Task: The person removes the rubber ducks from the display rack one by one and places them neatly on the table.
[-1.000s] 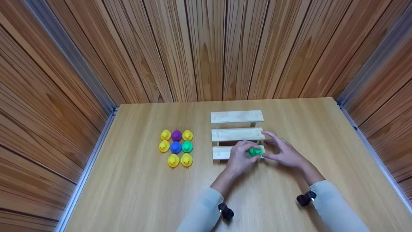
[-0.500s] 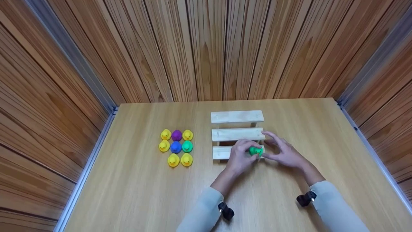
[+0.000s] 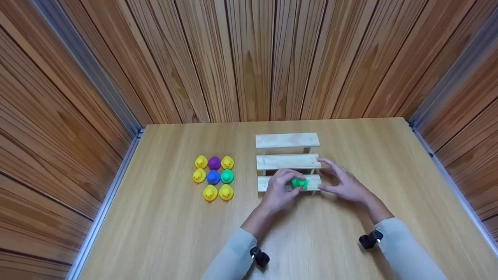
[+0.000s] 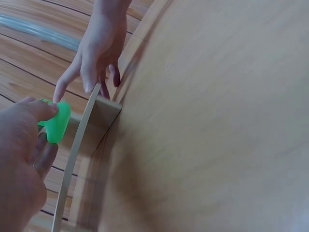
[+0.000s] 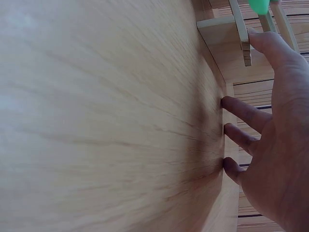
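Note:
My left hand [image 3: 278, 190] pinches a green rubber duck [image 3: 299, 183] between thumb and fingers at the lowest step of a pale wooden three-step rack [image 3: 288, 161]. In the left wrist view the duck [image 4: 59, 123] is close over the step's board [image 4: 77, 140]; contact is unclear. My right hand [image 3: 344, 184] is spread at the rack's right end, index finger by the middle step and thumb by the lowest. From the right wrist, the thumb [image 5: 265, 42] touches the board's end, and the other visible fingertips of the right hand [image 5: 285, 125] are down at the tabletop.
Left of the rack, several rubber ducks stand grouped in rows: yellow [image 3: 210, 193], purple [image 3: 214, 163], blue [image 3: 213, 177] and another green duck [image 3: 227, 176]. Wood-panelled walls [image 3: 249, 58] with metal corner posts enclose the table [image 3: 163, 233] at the back and sides.
Over the last half second, my left hand has moved left along the lowest step with the green duck, away from the right end. My right hand has stayed in place.

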Tool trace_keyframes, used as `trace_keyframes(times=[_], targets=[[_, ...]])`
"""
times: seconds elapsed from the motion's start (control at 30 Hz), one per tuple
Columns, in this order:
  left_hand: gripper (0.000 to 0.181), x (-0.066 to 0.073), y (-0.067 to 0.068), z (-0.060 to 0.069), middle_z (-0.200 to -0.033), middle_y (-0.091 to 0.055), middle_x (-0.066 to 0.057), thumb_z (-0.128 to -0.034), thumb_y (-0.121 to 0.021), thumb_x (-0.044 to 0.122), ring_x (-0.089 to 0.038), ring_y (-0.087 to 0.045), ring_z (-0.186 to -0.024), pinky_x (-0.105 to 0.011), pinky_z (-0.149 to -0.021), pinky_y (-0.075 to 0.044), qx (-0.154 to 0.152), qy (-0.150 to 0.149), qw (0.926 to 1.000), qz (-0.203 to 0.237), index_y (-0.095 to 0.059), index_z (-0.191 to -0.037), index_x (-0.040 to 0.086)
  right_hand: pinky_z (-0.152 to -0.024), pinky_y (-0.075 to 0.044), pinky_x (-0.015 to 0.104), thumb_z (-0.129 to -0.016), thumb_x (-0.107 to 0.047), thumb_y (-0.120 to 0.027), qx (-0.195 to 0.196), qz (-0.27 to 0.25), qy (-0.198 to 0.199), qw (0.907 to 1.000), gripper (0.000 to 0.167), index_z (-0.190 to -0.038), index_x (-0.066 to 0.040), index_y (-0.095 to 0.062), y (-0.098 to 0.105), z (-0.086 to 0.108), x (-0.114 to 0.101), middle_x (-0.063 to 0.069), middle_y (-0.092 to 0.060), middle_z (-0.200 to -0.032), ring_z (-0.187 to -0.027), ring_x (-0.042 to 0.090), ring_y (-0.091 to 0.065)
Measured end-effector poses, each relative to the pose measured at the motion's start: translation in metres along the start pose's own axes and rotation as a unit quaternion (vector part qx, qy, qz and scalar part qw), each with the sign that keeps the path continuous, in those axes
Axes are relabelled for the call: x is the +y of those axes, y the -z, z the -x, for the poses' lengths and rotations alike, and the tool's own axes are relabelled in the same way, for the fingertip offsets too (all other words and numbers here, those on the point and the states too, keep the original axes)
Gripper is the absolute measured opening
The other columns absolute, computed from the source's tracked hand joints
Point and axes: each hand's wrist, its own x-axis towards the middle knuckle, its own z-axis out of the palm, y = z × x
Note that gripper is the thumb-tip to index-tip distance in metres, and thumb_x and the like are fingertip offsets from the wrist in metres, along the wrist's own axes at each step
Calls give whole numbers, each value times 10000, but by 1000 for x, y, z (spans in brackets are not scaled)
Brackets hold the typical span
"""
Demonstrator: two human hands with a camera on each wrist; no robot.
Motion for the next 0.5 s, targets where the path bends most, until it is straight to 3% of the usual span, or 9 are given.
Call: trace_keyframes(times=[0.2, 0.5], targets=[[226, -5, 19, 8, -1322, -790, -69, -1012, -836, 67, -235, -689, -1307, -337, -1163, -595, -66, -62, 9999, 68, -810, -1231, 115, -1284, -244, 867, -1042, -330, -831, 17, -12, 113, 9999, 884, -1759, -302, -315, 0, 0, 1, 248, -588, -1672, -1595, 525, -494], [259, -13, 49, 22, -1365, -740, -89, -1042, -794, 62, -265, -682, -1333, -361, -1174, -618, -120, 175, 9995, 252, -810, -1289, 137, -1309, -285, 816, -1023, -306, -856, 61, -65, 181, 9998, 898, -1754, -302, -335, 1, 0, 0, 229, -608, -1657, -1586, 494, -525]])
